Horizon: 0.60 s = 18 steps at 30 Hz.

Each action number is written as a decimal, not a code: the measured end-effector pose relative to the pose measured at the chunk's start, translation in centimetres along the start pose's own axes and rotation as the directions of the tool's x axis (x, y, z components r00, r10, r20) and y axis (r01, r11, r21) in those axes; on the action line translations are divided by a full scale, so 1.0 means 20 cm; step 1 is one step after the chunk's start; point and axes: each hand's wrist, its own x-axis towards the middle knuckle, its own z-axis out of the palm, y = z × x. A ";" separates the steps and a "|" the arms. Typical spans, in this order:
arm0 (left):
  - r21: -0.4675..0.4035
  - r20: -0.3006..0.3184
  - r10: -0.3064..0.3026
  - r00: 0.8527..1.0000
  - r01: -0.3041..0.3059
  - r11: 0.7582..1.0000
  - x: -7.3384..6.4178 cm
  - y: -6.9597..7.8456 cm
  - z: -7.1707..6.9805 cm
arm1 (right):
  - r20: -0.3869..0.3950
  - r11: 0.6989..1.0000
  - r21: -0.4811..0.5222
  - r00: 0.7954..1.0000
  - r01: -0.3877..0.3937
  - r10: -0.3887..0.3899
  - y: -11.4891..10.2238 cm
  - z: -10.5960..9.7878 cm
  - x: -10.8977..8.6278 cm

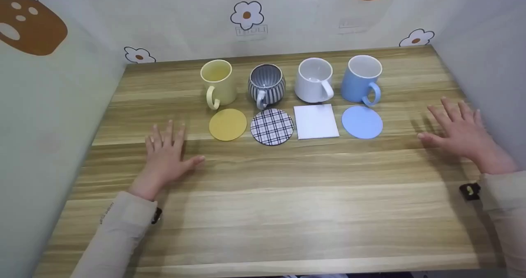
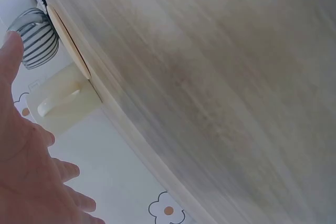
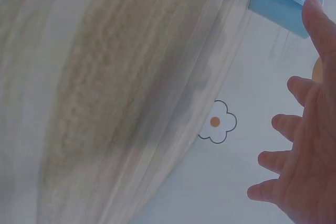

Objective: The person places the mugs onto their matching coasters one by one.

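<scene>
Four mugs would exceed a plain listing, so each is named: a yellow mug [image 1: 222,86], a grey striped mug [image 1: 269,84], a white mug [image 1: 312,84] and a blue mug [image 1: 356,84] stand upright in a row. In front of them lie a round yellow coaster [image 1: 228,124], a round plaid coaster [image 1: 272,126], a square white coaster [image 1: 316,121] and a round blue coaster [image 1: 362,122]. My left hand [image 1: 166,158], fingers spread, is left of the yellow coaster. To the right of the blue coaster is my right hand [image 1: 462,134], also spread. Both hold nothing.
The wooden table [image 1: 287,212] meets a pale wall [image 1: 185,19] with printed flowers at the back. Side walls [image 1: 53,105] rise at left and right. A small black device [image 1: 469,191] sits at the right cuff, another [image 1: 156,215] at the left.
</scene>
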 end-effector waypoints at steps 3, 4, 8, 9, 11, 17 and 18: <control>-0.005 -0.001 0.002 1.000 -0.002 1.000 0.00 0.00 0.00 | 0.007 1.000 0.000 1.000 0.000 0.000 0.00 0.00 0.01; -0.004 0.000 0.002 1.000 -0.002 1.000 0.00 0.00 0.00 | 0.009 1.000 0.002 1.000 0.002 -0.002 0.00 0.00 0.01; -0.007 0.005 -0.001 1.000 0.001 1.000 0.00 0.00 0.01 | 0.008 1.000 0.006 1.000 0.009 -0.010 0.00 0.01 0.02; -0.010 0.008 -0.002 1.000 0.002 1.000 0.00 0.00 0.01 | 0.009 1.000 0.004 1.000 0.011 -0.011 0.00 0.01 0.02; -0.016 0.011 -0.004 1.000 0.004 1.000 0.00 0.00 0.01 | 0.008 1.000 -0.002 1.000 0.012 -0.012 0.00 0.01 0.03; -0.013 0.014 -0.001 1.000 0.001 1.000 0.02 0.01 0.00 | 0.012 1.000 -0.017 1.000 0.014 -0.014 0.00 0.02 0.04; -0.011 0.015 0.000 1.000 0.000 1.000 0.02 0.01 0.00 | 0.010 1.000 -0.016 1.000 0.015 -0.015 0.00 0.02 0.04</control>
